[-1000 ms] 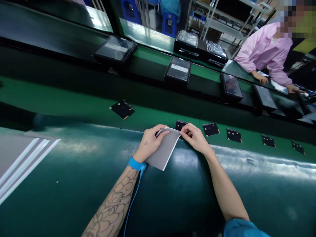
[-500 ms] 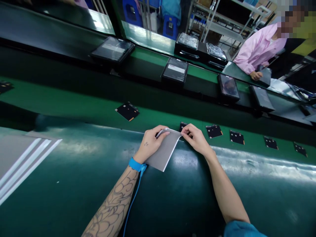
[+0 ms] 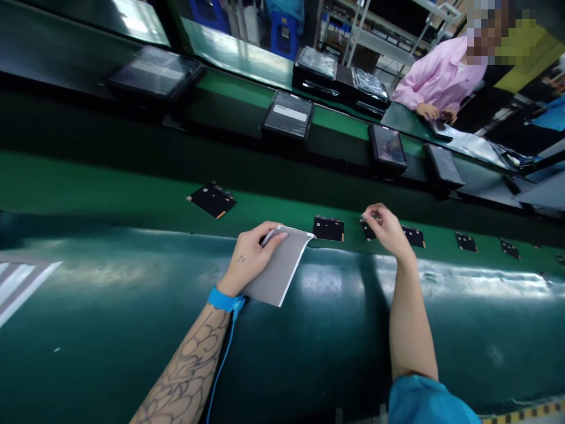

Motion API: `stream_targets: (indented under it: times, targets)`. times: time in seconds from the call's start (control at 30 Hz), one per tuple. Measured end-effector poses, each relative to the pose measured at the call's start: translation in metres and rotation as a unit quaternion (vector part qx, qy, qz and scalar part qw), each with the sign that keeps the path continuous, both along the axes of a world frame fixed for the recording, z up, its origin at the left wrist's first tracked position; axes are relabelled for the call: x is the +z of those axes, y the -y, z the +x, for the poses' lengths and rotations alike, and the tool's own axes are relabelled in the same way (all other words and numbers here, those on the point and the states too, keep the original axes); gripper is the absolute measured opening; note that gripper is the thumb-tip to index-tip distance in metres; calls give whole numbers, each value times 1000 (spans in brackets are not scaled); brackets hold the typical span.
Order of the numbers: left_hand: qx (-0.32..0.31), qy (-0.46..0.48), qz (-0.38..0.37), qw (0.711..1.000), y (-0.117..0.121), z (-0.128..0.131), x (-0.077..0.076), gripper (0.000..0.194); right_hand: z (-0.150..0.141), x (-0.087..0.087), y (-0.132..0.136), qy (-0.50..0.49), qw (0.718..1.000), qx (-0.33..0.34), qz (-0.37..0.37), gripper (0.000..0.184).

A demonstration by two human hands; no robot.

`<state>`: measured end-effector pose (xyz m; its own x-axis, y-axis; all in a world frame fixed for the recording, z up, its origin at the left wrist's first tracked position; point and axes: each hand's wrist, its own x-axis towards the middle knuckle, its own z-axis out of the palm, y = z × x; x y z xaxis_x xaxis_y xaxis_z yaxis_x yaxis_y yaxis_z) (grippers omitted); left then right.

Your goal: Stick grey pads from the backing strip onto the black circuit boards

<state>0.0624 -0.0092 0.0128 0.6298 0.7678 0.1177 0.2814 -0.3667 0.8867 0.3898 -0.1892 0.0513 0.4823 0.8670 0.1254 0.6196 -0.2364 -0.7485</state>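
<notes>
At 9 o'clock in my view, a stack of grey sheets point(image 3: 22, 282) lies on the curved dark green bench point(image 3: 110, 330). Right of it, near the centre, is my left hand point(image 3: 249, 256), with a blue wrist strap point(image 3: 225, 299) on its wrist and a blue cord point(image 3: 219, 365) trailing toward 6 o'clock. Its fingers lie together across the top of a grey sheet point(image 3: 278, 271), clamping it on the bench, and the sheet's upper edge curls a little. The sheet's far corner sits just beside a black square pad point(image 3: 328, 228) on the green conveyor belt point(image 3: 132, 188). My right hand point(image 3: 388, 229) is apart from the sheet, to its right, with thumb and fingertips drawn close at a second black square pad point(image 3: 368, 231); I cannot tell whether they grip anything. More pads run toward 3 o'clock. At 1 o'clock, past black tablets point(image 3: 288, 115) on a farther belt, a co-worker in a pink smock point(image 3: 439, 79) has both hands down at that belt's far edge
</notes>
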Motion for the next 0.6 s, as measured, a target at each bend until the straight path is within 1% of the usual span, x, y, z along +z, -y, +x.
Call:
stream_targets:
  times: [0.1,0.17,0.23,0.3,0.37,0.47,0.53,0.6]
  targets:
    - [2,-13,-1,1000,0,-1,-1,34,42,-9,29,64,990,-124,-22,37]
    - [4,-20,2,1000,-1,-2,-2,34,59,-19,42,61,982,-168,-57,43]
    - [5,-25,5,1000,-1,-3,-4,34,66,-27,48,45,977,-188,-84,49]
    - [6,-29,6,1000,-1,-3,-4,34,66,-32,48,25,974,-200,-102,50]
    - [6,-34,5,999,-1,-3,-4,34,61,-32,46,-20,974,-197,-109,52]
    - [8,-39,7,999,0,-3,-1,35,52,-30,40,-107,978,-154,-90,55]
    - [10,-40,7,999,1,-3,0,36,49,-28,37,-104,983,-133,-72,55]
    - [10,-40,8,999,1,-3,1,36,49,-28,36,-69,987,-131,-56,53]
